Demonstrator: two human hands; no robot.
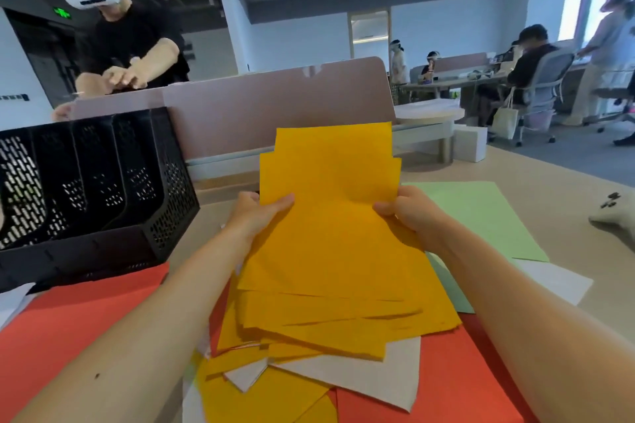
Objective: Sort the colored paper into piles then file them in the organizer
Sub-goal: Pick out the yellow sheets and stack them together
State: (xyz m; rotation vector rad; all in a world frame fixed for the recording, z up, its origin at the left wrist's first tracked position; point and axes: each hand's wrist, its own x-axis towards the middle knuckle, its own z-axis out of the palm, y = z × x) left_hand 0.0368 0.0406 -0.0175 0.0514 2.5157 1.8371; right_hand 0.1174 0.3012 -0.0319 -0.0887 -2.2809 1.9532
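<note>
Red paper (68, 326) is spotted closest, spread over the near table edge on both sides, and loose yellow sheets (261, 398) and white sheets (360, 378) are scattered across it. Just beyond, a yellow stack (330, 233) is held up, tilted back toward the camera, with its lower edges fanned unevenly over the scattered sheets. Whether those edges are touching the sheets below cannot be told.

The stack is gripped at both sides. The left hand (256, 216) is clamped on the left edge, with the thumb laid across the front and the fingers hidden behind. The right hand (409, 213) is closed on the right edge the same way, thumb in front. The top corners are stepped, so the sheets are not squared up.

Off to the right, green paper (491, 216) is laid flat on the table (556, 189), partly covered by the stack, and a white sheet (556, 280) is seen at its near corner. On the left, the black mesh organizer (96, 189) is set on the table, its slots split by upright partitions. A grey controller (615, 216) is parked at the far right edge.

Behind it all, a pink divider (275, 106) is stood across the desk, and a person (130, 45) in a white headset is seen beyond it.
</note>
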